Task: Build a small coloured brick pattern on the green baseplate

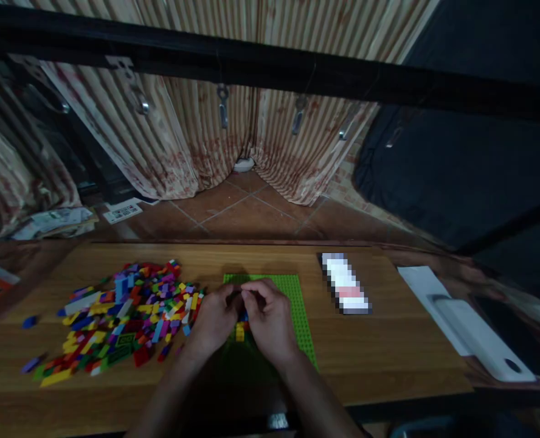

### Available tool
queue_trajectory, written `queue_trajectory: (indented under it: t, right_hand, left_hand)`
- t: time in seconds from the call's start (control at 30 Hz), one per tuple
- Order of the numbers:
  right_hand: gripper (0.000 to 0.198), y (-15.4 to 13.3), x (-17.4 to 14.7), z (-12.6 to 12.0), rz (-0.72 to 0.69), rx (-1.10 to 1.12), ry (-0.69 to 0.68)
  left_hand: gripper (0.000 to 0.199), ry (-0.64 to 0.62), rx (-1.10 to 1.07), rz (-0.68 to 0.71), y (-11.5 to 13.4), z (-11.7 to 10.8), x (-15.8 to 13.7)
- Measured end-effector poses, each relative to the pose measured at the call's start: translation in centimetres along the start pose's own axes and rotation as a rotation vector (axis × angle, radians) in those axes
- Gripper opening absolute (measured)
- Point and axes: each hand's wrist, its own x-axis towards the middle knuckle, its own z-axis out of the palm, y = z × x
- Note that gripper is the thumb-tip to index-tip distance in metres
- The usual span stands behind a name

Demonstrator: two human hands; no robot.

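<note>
- Left hand [215, 319] and right hand [270, 319] meet over the green baseplate [300, 304], near the table's [388, 347] front edge, about mid-width.
- Fingertips of both hands curl inward and press together at one spot — clamped on sth small, prob. a brick, but it's hidden by the fingers; can't tell its colour or shape.
- Just under the hands, a yellow brick [239, 331] sits on the baseplate, w/ a bit of blue and red beside it.
- Baseplate lies flat, its far edge toward the table's back edge; near part is in the hands' shadow.
- Pile of loose bricks [128, 310] — mixed colours — spreads over the table's left half, its right fringe just beside the left hand.
- A few stray bricks [29, 321] near the left edge.
- White flat device [480, 334] at the right front corner, resting on a sheet of paper [418, 280].
- Pixelated object [345, 284] right of the baseplate, toward the back edge.
</note>
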Motion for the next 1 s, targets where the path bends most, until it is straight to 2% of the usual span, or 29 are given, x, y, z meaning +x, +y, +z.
queue_trajectory:
  t: [0.13, 0.27, 0.4, 0.47, 0.63, 0.77, 1.0]
  right_hand:
    - [0.018, -0.1, -0.2, 0.3, -0.015, -0.05, -0.042]
    - [0.014, -0.4, -0.3, 1.0, -0.056, -0.044, -0.025]
    - [0.01, -1.1, -0.5, 1.9, -0.08, 0.005, 0.06]
    - [0.009, -1.4, -0.7, 2.3, -0.084, 0.023, 0.087]
    - [0.012, -1.6, -1.1, 2.7, -0.101, 0.053, 0.099]
    - [0.013, -1.6, -1.2, 2.7, -0.109, 0.041, 0.104]
    - [0.015, -1.5, -1.3, 2.6, -0.107, 0.021, 0.074]
  left_hand:
    - [0.025, 0.078, 0.079, -0.033, 0.4, 0.5, 0.0]
    - [0.022, 0.169, -0.012, 0.037, 0.6, 0.7, -0.4]
    - [0.011, 0.39, -0.114, 0.104, 0.4, 0.9, -0.9]
    - [0.008, 0.453, -0.198, 0.132, 0.3, 1.0, -1.1]
    - [0.023, 0.422, -0.366, 0.186, 0.3, 1.4, -1.4]
    - [0.025, 0.416, -0.384, 0.239, 0.1, 1.6, -1.5]
    - [0.027, 0.351, -0.423, 0.238, 0.0, 1.3, -1.6]
